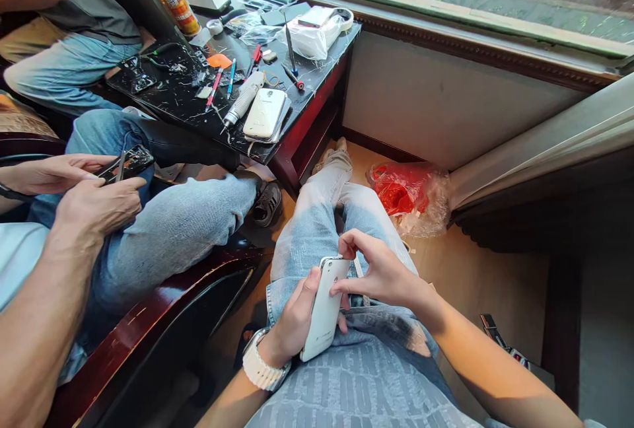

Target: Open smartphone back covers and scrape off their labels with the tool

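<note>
A white smartphone (323, 312) is tilted above my lap, its back with the camera end uppermost facing me. My left hand (296, 316) is wrapped round its left side, thumb along the edge and fingertips showing past the right side. At the upper right corner my right hand (380, 271) grips the phone, with the thumb on the back and the bent index finger at the top edge. Whether a small tool or part is between these fingers I cannot make out.
On the dark table (198, 111) lie a stack of white phones (265, 113), a screwdriver with a grey handle (244, 99), pens and a drink can (177, 8). Left of me, a co-worker's hands (99, 207) hold an opened phone (129, 164). A red plastic bag (403, 190) is on the floor.
</note>
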A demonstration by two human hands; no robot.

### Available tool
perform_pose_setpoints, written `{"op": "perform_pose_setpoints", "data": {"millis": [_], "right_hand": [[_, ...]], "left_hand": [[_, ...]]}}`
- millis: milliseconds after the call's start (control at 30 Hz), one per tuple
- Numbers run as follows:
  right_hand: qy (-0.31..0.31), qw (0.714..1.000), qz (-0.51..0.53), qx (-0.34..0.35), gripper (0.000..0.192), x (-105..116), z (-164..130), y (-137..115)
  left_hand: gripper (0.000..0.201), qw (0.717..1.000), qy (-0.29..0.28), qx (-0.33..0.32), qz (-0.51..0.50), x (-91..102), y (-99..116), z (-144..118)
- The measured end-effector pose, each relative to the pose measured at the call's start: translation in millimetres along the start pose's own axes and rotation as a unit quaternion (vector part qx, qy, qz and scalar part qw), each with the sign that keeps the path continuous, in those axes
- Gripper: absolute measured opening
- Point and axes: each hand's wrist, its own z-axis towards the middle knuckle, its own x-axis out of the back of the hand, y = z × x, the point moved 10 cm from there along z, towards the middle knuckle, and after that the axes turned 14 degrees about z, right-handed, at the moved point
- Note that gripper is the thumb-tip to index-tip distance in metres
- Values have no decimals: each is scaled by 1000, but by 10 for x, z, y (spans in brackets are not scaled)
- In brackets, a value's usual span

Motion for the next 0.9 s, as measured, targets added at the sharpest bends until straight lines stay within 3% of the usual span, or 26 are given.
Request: {"op": "perform_pose_setpoints", "data": {"millis": [200, 367, 667, 900], "right_hand": [[-10, 1000, -13, 13, 38, 87, -70, -96], [-48, 998, 30, 9, 12, 82, -113, -205], [-64, 998, -9, 26, 15, 75, -80, -335], [-84, 996, 10, 28, 14, 69, -60, -338]], "left_hand": [[74, 999, -20, -28, -35, -72, 12, 48], [75, 999, -28, -40, 12, -113, 103, 35], [70, 998, 13, -42, 41, 11, 151, 31], [62, 998, -27, -46, -35, -42, 222, 23]]}}
